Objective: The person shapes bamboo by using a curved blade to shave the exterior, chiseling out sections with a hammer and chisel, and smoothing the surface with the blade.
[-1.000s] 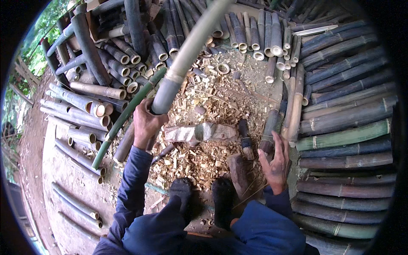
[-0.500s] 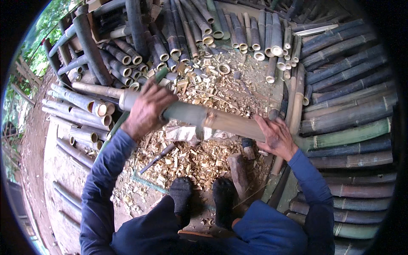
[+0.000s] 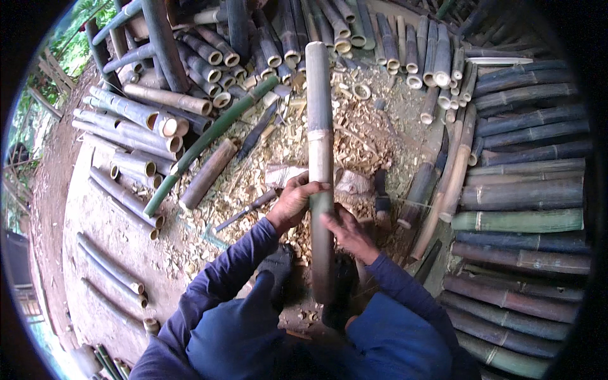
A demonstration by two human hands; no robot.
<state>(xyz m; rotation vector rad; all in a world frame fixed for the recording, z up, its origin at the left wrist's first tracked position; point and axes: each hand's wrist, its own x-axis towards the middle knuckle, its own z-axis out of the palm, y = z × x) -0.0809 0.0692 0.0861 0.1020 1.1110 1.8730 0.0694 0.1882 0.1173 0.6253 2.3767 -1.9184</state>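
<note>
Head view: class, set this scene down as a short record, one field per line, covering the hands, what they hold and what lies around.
Held thing: bamboo pole, pointing away from the person
Left hand: gripping the pole, thumb across its front
Right hand: gripping the pole's right side, nearer the person
Ground: scattered wood chips
Left side: curved green pole
Right side: stacked bamboo pieces, mostly dark, one bright green
</note>
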